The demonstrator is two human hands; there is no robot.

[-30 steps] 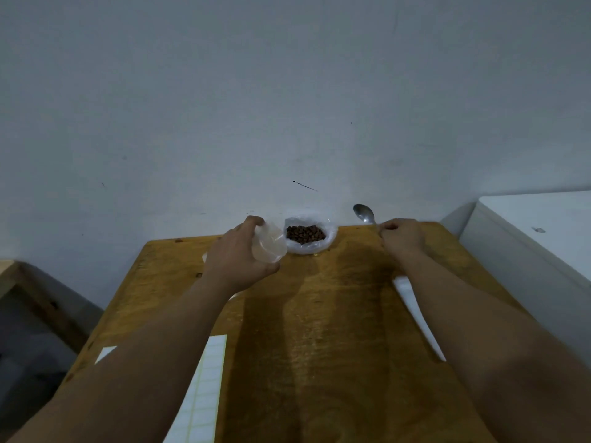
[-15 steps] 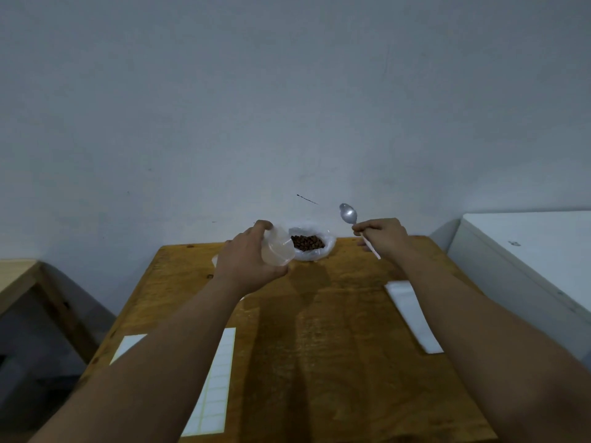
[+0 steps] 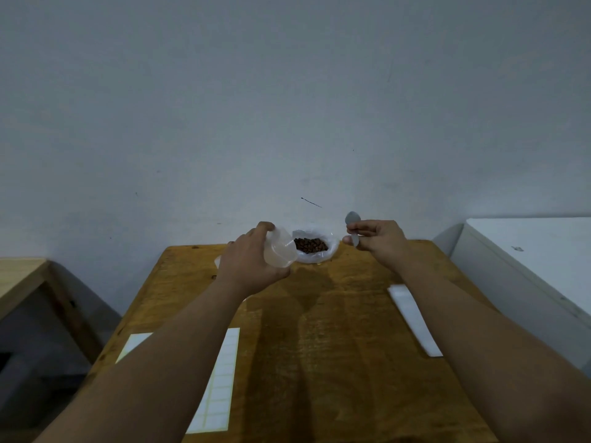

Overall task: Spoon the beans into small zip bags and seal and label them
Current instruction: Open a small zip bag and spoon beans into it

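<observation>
Brown beans [image 3: 311,244] lie in an open white plastic bag [image 3: 319,256] at the far edge of the wooden table [image 3: 335,362]. My left hand [image 3: 252,260] holds a small clear zip bag [image 3: 279,249] with its mouth open, just left of the beans. My right hand [image 3: 377,239] grips a metal spoon [image 3: 352,218] by the handle, bowl up, to the right of the beans and above the table.
A sheet of white labels [image 3: 220,378] lies near the left front of the table, partly under my left arm. A white strip [image 3: 414,319] lies on the right side. A white cabinet [image 3: 527,266] stands to the right, a wooden bench [image 3: 19,279] to the left.
My right hand lifted the spoon off the table and brought it leftward toward the beans. My left hand kept holding the open zip bag beside the beans. The camera tilted slightly.
</observation>
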